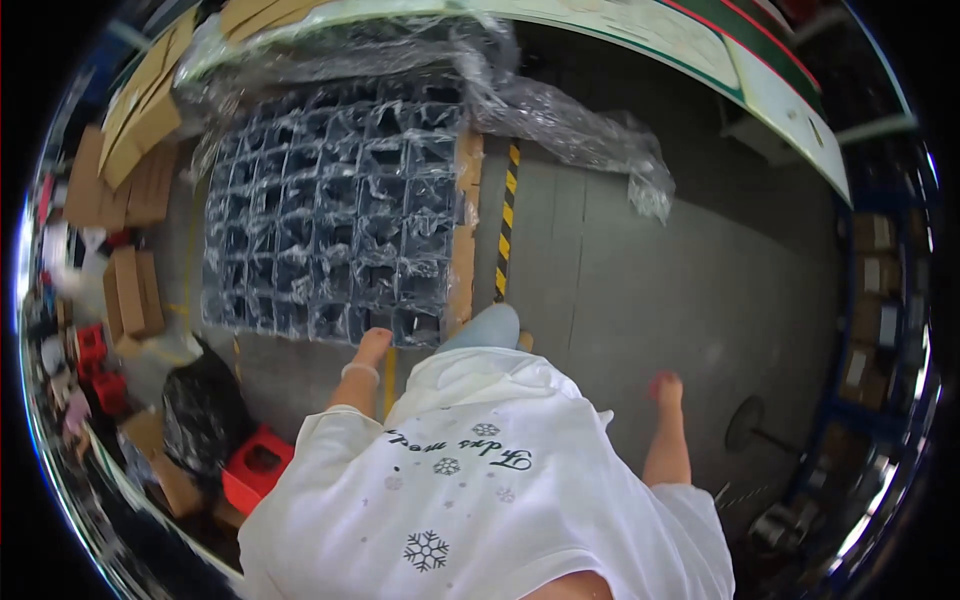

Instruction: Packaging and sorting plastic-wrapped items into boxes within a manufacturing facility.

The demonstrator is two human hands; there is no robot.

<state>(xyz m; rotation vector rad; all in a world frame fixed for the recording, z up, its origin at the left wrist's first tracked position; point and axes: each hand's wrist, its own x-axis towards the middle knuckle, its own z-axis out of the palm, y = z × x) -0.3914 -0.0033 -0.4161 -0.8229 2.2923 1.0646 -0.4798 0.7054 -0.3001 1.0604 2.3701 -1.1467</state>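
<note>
Down low, left hand (374, 345) nears the wrapped pallet (335, 220).

Dark blue-grey trays (340, 220) gleam under clear, silvery wrap (560, 115) on a tan pallet edge (466, 230). A yellow-and-black striped line (506, 220) runs across the grey floor (680, 270). The white shirt (480, 500) shows grey snowflakes and dark script. Red stool (255, 465) beside a black bag (200, 410); brown cartons (135, 290) at the floor's left edge.
</note>
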